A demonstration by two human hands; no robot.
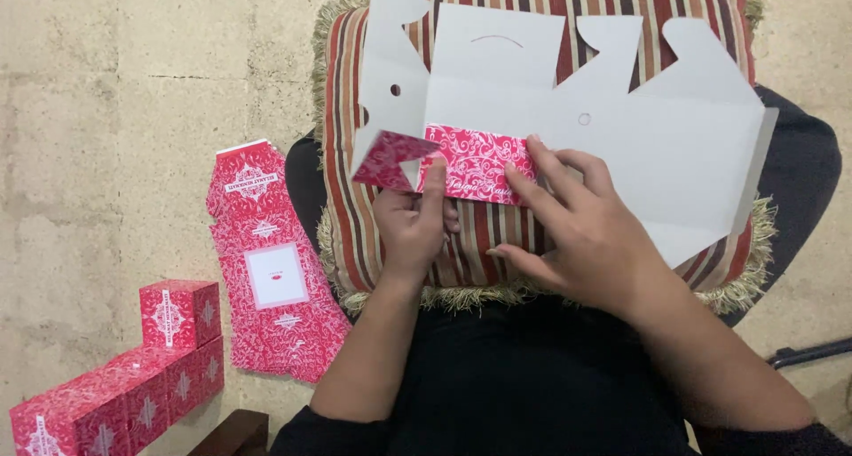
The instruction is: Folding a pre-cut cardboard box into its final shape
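Note:
A flat die-cut cardboard box blank [550, 92] lies white side up on a striped cushion [524, 234] in my lap. Its near flap [475, 168] is folded over and shows a red and white floral print. My left hand [410, 230] pinches the left end of that red flap, thumb on top. My right hand [577, 234] presses its fingertips flat on the flap's right end and on the white card beside it.
A stack of flat red printed blanks [271, 261] lies on the beige floor to my left. Several assembled red boxes [133, 376] stand at the lower left. A dark furniture leg [812, 354] shows at the right edge.

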